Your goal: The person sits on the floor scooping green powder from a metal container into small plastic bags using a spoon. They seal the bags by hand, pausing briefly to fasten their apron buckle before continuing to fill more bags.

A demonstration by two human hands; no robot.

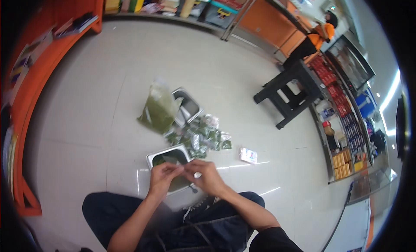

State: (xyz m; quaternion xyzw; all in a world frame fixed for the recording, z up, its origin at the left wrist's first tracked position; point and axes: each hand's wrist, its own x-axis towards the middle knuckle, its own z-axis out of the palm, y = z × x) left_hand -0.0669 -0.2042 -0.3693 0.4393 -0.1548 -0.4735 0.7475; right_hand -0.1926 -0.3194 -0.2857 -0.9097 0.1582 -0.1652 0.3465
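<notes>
My left hand (163, 178) and my right hand (205, 177) meet over the near edge of a metal pan (149, 158) holding something green. Fingertips of both are pinched together on what looks like a small clear plastic bag (177, 162), mostly hidden by the fingers. Just beyond the pan lies a heap of small clear packets (199, 139) with green contents. A large clear bag of green powder or paste (158, 109) stands behind them, beside a second metal pan (190, 105) with a pale object in it.
A pack with pink and white print (248, 155) lies on the tiled floor (86, 122) at right. Farther off stands a black stool (292, 91), with a person in orange (323, 35) behind it. Orange shelving (52, 65) runs along the left; stocked shelves (342, 117) line the right.
</notes>
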